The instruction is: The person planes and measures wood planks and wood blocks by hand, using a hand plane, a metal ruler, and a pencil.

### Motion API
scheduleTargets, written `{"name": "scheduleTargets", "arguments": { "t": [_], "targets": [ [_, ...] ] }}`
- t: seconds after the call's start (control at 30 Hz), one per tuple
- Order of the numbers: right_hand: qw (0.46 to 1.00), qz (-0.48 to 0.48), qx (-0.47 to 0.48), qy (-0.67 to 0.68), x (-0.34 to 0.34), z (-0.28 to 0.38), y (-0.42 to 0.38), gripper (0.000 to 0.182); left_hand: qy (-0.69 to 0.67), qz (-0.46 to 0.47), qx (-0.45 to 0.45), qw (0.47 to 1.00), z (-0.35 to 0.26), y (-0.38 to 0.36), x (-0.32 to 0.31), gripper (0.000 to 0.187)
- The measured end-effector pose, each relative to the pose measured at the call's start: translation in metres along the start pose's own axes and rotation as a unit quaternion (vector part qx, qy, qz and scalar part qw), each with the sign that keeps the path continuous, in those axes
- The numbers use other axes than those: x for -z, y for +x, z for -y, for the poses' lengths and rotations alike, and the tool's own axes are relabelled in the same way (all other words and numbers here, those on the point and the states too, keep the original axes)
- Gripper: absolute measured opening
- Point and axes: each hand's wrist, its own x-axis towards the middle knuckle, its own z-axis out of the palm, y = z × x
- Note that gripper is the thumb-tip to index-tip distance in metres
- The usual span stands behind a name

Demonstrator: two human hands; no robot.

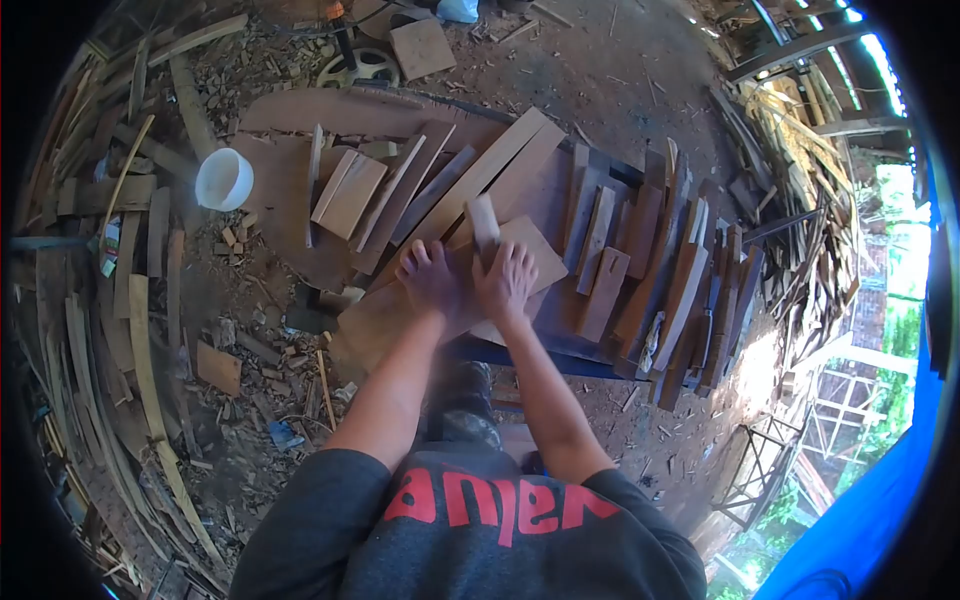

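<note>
My left hand (pixel 428 278) rests on a pale wooden board (pixel 385 318), its fingers somewhat spread and pointing away from me. Close beside it, my right hand (pixel 504 282) grips the near end of a short wood block (pixel 483 220) between thumb and fingers. Under the block and my right fingers lies a flat square wooden panel (pixel 538 248), its near part covered by my hand. Just beyond both hands, a pair of long light planks (pixel 490 172) runs diagonally across the worktable (pixel 275 165). How the board and panel meet is hidden by my hands.
Dark slats (pixel 640 290) lie side by side at the table's right. Several shorter pieces, including a wood block (pixel 349 194), lie at its left. A white bucket (pixel 224 180) stands on the scrap-strewn floor. Long offcuts (pixel 140 350) pile at left; more wood (pixel 800 190) heaps at right.
</note>
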Motion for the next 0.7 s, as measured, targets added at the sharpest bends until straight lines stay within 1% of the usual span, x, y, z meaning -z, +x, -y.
{"name": "scheduleTargets", "arguments": {
  "t": [0.03, 0.1, 0.17, 0.2, 0.23, 0.27, 0.3, 0.37, 0.4, 0.47, 0.5, 0.53, 0.63, 0.67, 0.7],
  "targets": [
    [1.000, 0.001, 0.000, 0.003, 0.000, 0.004, 0.011, 0.044, -0.022, -0.012, -0.008, 1.000, -0.001, -0.001, 0.002, 0.020],
    [1.000, 0.004, -0.004, 0.009, 0.005, 0.010, 0.025, 0.043, -0.033, -0.007, -0.009, 0.999, 0.001, -0.002, 0.007, 0.021],
    [0.999, 0.035, 0.011, 0.002, 0.008, 0.003, -0.003, 0.045, -0.029, -0.012, -0.012, 0.999, 0.001, -0.002, 0.004, 0.020],
    [0.999, 0.046, 0.027, -0.011, 0.011, -0.002, -0.027, 0.046, -0.034, -0.019, -0.008, 0.999, 0.002, 0.000, -0.002, 0.020],
    [0.997, 0.077, 0.029, -0.002, 0.014, -0.008, -0.053, 0.048, -0.034, -0.009, -0.003, 0.999, 0.005, -0.001, -0.011, 0.020],
    [0.998, 0.051, 0.041, -0.009, 0.008, -0.016, -0.079, 0.050, -0.033, 0.001, 0.006, 0.999, 0.006, -0.001, -0.017, 0.021],
    [0.997, 0.056, 0.054, -0.014, 0.009, -0.015, -0.081, 0.050, -0.038, 0.000, 0.020, 0.999, 0.004, 0.002, -0.013, 0.021],
    [0.996, 0.094, 0.002, 0.001, 0.009, -0.014, -0.088, 0.052, -0.039, 0.001, -0.006, 0.999, 0.003, -0.001, -0.007, 0.025],
    [0.998, 0.066, 0.016, -0.008, 0.003, -0.012, -0.074, 0.050, -0.038, 0.002, 0.001, 0.999, 0.003, -0.001, -0.006, 0.025],
    [0.999, 0.038, 0.004, -0.015, -0.001, 0.004, -0.024, 0.048, -0.040, -0.002, -0.002, 0.999, 0.004, -0.001, -0.005, 0.029],
    [1.000, 0.017, 0.013, -0.012, -0.006, 0.010, 0.005, 0.047, -0.035, -0.001, -0.001, 0.999, 0.003, -0.002, 0.000, 0.029],
    [1.000, -0.006, 0.022, -0.010, -0.009, 0.013, 0.023, 0.047, -0.033, 0.012, -0.003, 0.999, 0.001, -0.003, 0.007, 0.029],
    [1.000, 0.009, 0.028, -0.001, 0.003, 0.019, 0.030, 0.045, -0.033, 0.021, -0.010, 0.999, 0.002, -0.003, 0.013, 0.029],
    [0.999, 0.027, 0.042, -0.010, 0.005, 0.012, 0.014, 0.048, -0.039, 0.019, -0.010, 0.999, 0.000, -0.002, 0.012, 0.028],
    [0.998, 0.020, 0.052, -0.024, 0.006, 0.003, -0.009, 0.048, -0.044, 0.017, -0.009, 0.999, 0.001, 0.000, 0.003, 0.028]
  ]
}}
